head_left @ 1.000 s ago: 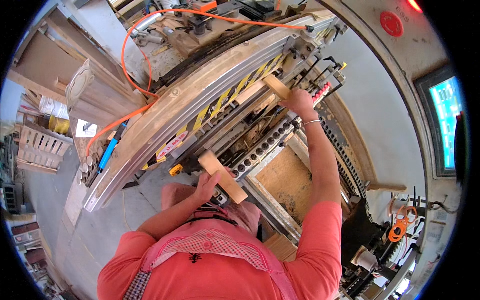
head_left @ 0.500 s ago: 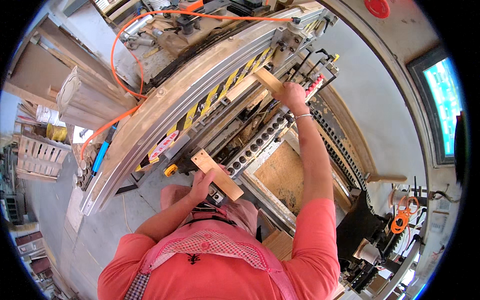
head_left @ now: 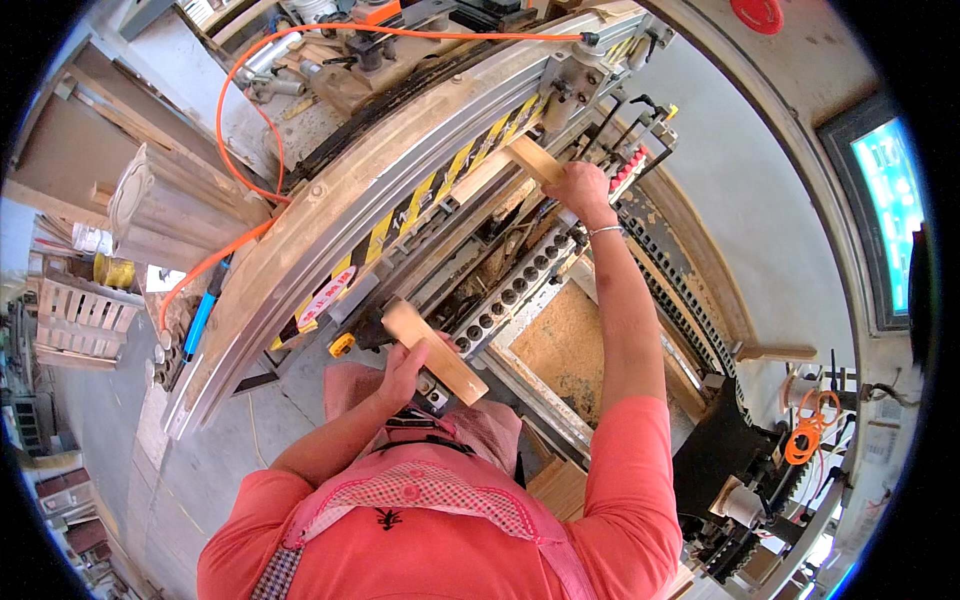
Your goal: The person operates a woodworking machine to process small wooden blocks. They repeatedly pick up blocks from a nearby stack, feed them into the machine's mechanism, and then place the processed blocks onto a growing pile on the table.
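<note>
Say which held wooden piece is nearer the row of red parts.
The wooden piece in the right hand, near the red row; the other piece, in the left hand, is farther away.

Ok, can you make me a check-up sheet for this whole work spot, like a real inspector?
Surface: the long machine looks dusty; brown dust, likely sawdust, covers a framed panel.
Things in hand: near wood block and far wood block.
Clutter: a jumbled pile behind the machine.
Hands: left hand grips the near block; right hand grips the far one.
Cables: an orange hose loops along the machine's far side.
Surroundings: lit screen and red button right; slatted crate left.
</note>
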Motion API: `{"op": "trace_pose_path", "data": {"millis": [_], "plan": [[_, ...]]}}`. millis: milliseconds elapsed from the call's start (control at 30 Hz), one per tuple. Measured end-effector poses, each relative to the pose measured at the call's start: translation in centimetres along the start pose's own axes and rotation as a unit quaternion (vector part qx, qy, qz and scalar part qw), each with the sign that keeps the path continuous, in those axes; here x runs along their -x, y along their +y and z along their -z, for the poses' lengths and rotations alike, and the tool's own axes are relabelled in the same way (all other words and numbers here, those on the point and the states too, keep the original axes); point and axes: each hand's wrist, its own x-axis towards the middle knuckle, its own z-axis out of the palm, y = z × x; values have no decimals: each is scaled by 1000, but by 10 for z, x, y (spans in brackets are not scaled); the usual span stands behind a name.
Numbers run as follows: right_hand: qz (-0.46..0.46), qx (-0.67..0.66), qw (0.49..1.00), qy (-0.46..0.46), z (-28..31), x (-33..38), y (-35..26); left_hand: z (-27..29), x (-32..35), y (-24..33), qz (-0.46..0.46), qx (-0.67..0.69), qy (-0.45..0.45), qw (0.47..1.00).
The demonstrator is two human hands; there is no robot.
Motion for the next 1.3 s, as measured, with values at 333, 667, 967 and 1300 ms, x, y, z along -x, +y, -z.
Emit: {"op": "trace_pose_path", "data": {"millis": [333,667,967,1300], "plan": [[-16,4,1000,-4,1,-7,-11,0,0,-1,-1,-32,-4,999],[-32,-5,999,4,0,-9,-12,4,-1,-5,-18,-61,-26,998],[-14,-6,1000,20,-7,-11,-8,3,0,-1,-11,-46,-30,998],[-13,1,1000,20,-10,-13,-3,0,0,-2,-11,-26,-20,999]]}}
